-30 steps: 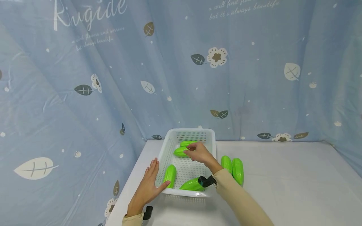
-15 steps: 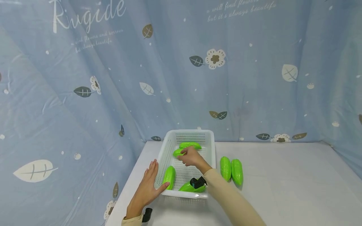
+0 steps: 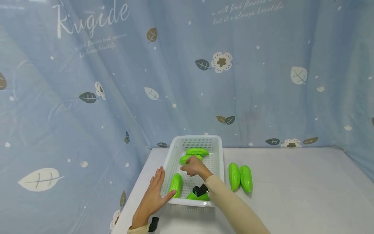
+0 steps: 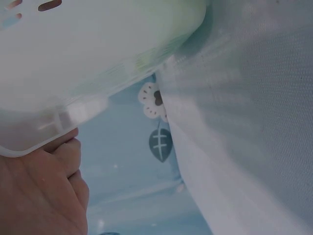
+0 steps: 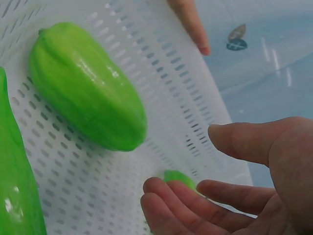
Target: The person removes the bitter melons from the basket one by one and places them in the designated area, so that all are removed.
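Left hand (image 3: 153, 193) touches white basket (image 3: 190, 203) at 8 o'clock, fingers straight; right hand (image 3: 195, 166) over basket's middle, loosely bent fingers parted from thumb. Four green fruits (image 3: 176, 185) inside: two at 12, one at 8, one near 6; pair of matching fruits (image 3: 234, 177) outside, 3 o'clock.

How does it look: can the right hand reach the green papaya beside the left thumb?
Probably yes: the right hand is empty and nothing visible stands between it and the green papaya; only the left hand, by its thumb, overlaps the near end.
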A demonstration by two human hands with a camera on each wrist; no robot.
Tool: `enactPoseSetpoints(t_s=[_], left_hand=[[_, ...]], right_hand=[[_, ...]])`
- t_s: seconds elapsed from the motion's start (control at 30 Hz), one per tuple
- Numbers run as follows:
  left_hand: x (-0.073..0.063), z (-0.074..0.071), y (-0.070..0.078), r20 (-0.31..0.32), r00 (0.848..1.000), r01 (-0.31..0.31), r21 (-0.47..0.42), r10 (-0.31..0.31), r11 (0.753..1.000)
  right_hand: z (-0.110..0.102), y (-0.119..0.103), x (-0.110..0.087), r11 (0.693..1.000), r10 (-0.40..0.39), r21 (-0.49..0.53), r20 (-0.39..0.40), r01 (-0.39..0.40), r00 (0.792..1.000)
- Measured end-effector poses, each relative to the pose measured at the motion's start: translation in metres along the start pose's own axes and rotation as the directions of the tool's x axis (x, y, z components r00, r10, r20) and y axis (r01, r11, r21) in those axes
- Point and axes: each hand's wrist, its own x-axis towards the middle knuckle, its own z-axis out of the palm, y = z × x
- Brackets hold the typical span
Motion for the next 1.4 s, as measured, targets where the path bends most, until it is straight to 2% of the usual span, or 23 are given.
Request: enactPoseSetpoints(t_s=[0.2, 0.37, 0.87, 1.1, 1.4], left_hand=[[-0.001, -0.001, 0.000, 0.002, 1.000, 0.008, 0.000, -0.008, 1.000], [-0.001, 0.000, -0.001, 0.001, 1.000, -0.004, 0.007, 0.004, 1.000], [-0.001, 0.000, -0.001, 0.008, 1.000, -0.004, -0.010, 0.004, 1.000], [0.000, 0.000, 0.000, 0.011, 1.000, 0.013, -0.008, -0.013, 1.000], [0.000, -0.001, 0.000, -0.004, 1.000, -0.011, -0.010, 0.011, 1.000]], right_hand=[[0.009, 0.001, 0.004, 1.000, 0.028, -0.011, 0.050, -0.028, 0.998], [0.016, -0.001, 0.005, 0.999, 0.031, -0.038, 0.058, -0.029, 0.998], [0.032, -0.006, 0.005, 0.999, 0.049, -0.008, 0.137, -0.049, 0.989], [0.034, -0.004, 0.007, 0.996, 0.090, 0.003, 0.161, -0.091, 0.983], [0.034, -0.004, 0.013, 0.991, 0.135, -0.012, 0.189, -0.135, 0.973]])
